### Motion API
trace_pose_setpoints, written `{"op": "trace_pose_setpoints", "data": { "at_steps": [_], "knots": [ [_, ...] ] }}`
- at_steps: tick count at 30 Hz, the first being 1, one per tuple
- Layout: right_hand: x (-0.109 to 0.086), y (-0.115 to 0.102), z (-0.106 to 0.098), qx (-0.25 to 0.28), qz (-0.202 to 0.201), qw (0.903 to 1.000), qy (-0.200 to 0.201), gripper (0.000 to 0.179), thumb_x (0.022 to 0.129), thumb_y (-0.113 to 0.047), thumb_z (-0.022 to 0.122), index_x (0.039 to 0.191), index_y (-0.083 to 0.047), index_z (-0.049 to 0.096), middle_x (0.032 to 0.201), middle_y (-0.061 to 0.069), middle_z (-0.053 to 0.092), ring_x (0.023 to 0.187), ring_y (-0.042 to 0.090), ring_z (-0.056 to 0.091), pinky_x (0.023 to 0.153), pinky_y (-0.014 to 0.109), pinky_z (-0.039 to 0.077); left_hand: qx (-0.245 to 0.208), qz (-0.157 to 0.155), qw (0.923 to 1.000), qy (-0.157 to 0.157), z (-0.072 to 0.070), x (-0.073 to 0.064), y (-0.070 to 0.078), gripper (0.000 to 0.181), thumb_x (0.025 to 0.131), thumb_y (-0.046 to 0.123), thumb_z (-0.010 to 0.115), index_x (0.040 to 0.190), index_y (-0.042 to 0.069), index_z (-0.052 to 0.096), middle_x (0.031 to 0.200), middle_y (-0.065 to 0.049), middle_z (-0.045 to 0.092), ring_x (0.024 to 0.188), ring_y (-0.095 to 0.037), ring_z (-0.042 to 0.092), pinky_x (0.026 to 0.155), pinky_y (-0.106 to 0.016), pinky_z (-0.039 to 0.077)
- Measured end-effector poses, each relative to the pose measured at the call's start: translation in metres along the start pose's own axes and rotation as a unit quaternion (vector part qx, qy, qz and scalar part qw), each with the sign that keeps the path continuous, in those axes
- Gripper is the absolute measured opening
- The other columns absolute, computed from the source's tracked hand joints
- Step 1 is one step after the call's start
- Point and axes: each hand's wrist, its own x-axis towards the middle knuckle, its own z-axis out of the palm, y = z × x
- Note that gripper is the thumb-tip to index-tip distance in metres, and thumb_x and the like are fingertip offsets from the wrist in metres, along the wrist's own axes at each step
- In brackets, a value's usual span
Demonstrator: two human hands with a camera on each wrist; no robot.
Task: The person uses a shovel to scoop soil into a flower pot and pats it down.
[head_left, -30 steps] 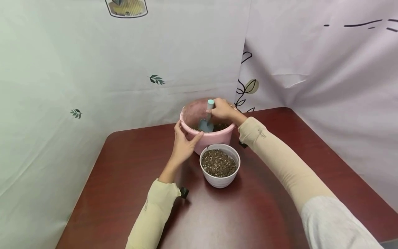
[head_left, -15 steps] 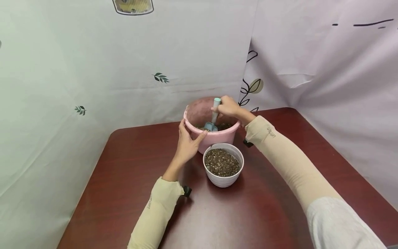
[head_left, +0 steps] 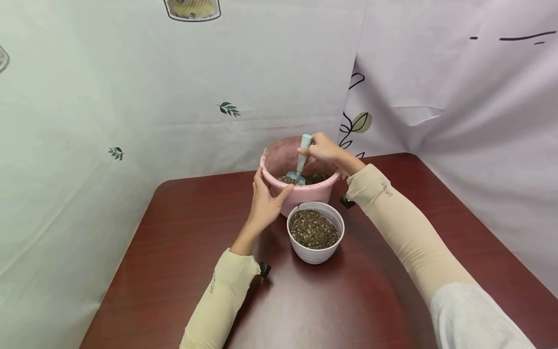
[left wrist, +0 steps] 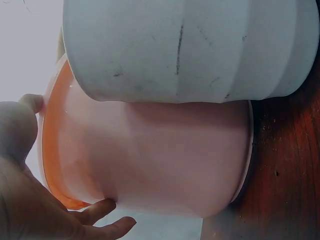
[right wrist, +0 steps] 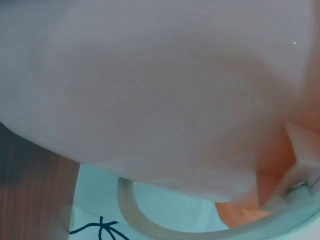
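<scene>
In the head view, my right hand [head_left: 323, 148] grips the pale blue-green handle of a small garden trowel [head_left: 303, 151]. Its blue blade dips into dark, speckled potting soil [head_left: 317, 179] inside a pink bucket [head_left: 310, 195]. My left hand [head_left: 264, 206] holds the bucket's near left side, thumb at the rim and fingers spread along the outer wall, as the left wrist view of that hand [left wrist: 45, 200] shows too. A white ribbed pot [head_left: 315, 254], filled with similar soil, stands just in front. The right wrist view is mostly bucket wall [right wrist: 160, 100], with the right hand hidden.
Both containers stand on a dark red wooden table [head_left: 196, 232] with rounded far corners. White printed cloth [head_left: 174, 87] hangs close behind and along the sides. A curved bucket handle [right wrist: 131, 210] shows in the right wrist view.
The trowel has tilted, its handle top leaning right and its blade now flatter at the soil. My left hand keeps its place on the bucket. The whole head view has shifted slightly.
</scene>
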Motion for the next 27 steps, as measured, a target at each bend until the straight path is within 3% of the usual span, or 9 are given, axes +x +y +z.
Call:
{"op": "trace_pose_setpoints", "data": {
  "at_steps": [6, 9, 14, 19, 22, 27],
  "knots": [
    [-0.003, -0.003, -0.001, 0.045, 0.014, 0.9988, -0.014, 0.022, 0.096, -0.014, 0.064, 0.085, 0.005, 0.065, 0.076, 0.014, 0.069, 0.071, 0.035, 0.071, 0.072, 0.044, 0.059, 0.004, 0.002, 1.0, 0.002, -0.001, -0.001, 0.0, 0.102, 0.088, 0.037, 0.076, 0.156, 0.005, 0.008, 0.148, -0.027, 0.026, 0.137, -0.035, 0.035, 0.112, -0.043, 0.034],
    [-0.004, -0.005, -0.002, 0.08, 0.02, 0.9965, -0.011, 0.021, 0.096, -0.012, 0.063, 0.088, 0.008, 0.064, 0.078, 0.015, 0.069, 0.07, 0.033, 0.071, 0.071, 0.042, 0.059, 0.0, 0.004, 1.0, 0.005, 0.0, 0.0, -0.001, 0.102, 0.088, 0.036, 0.076, 0.156, 0.005, 0.008, 0.147, -0.027, 0.026, 0.137, -0.034, 0.035, 0.113, -0.043, 0.034],
    [-0.013, -0.003, -0.01, 0.167, 0.063, 0.9837, 0.022, 0.02, 0.098, -0.009, 0.061, 0.091, 0.009, 0.06, 0.074, 0.016, 0.068, 0.067, 0.03, 0.071, 0.073, 0.043, 0.059, -0.003, 0.009, 0.9999, 0.005, 0.002, -0.001, -0.001, 0.102, 0.087, 0.035, 0.077, 0.156, 0.003, 0.008, 0.147, -0.028, 0.026, 0.137, -0.036, 0.036, 0.113, -0.041, 0.035],
    [-0.024, 0.0, -0.022, 0.235, 0.09, 0.9658, 0.061, 0.016, 0.098, -0.009, 0.061, 0.093, 0.007, 0.058, 0.072, 0.012, 0.069, 0.064, 0.025, 0.071, 0.082, 0.046, 0.056, -0.003, 0.018, 0.9998, 0.008, 0.002, -0.001, 0.0, 0.102, 0.086, 0.034, 0.078, 0.155, 0.003, 0.01, 0.145, -0.029, 0.028, 0.135, -0.037, 0.037, 0.112, -0.043, 0.036],
    [-0.031, 0.004, -0.03, 0.278, 0.093, 0.9527, 0.08, 0.014, 0.098, -0.007, 0.061, 0.093, 0.006, 0.056, 0.071, 0.011, 0.069, 0.063, 0.022, 0.07, 0.078, 0.04, 0.058, -0.005, 0.014, 0.9999, 0.008, 0.002, -0.001, 0.0, 0.102, 0.086, 0.035, 0.078, 0.155, 0.003, 0.01, 0.146, -0.029, 0.027, 0.136, -0.036, 0.036, 0.112, -0.043, 0.035],
    [-0.039, 0.015, -0.039, 0.369, 0.099, 0.9192, 0.097, 0.013, 0.098, -0.006, 0.059, 0.093, 0.005, 0.054, 0.071, 0.013, 0.069, 0.064, 0.025, 0.072, 0.074, 0.035, 0.059, -0.009, -0.002, 0.9999, 0.007, 0.001, -0.002, 0.0, 0.103, 0.086, 0.036, 0.078, 0.156, 0.005, 0.009, 0.15, -0.027, 0.024, 0.139, -0.035, 0.034, 0.114, -0.04, 0.033]
  ]
}}
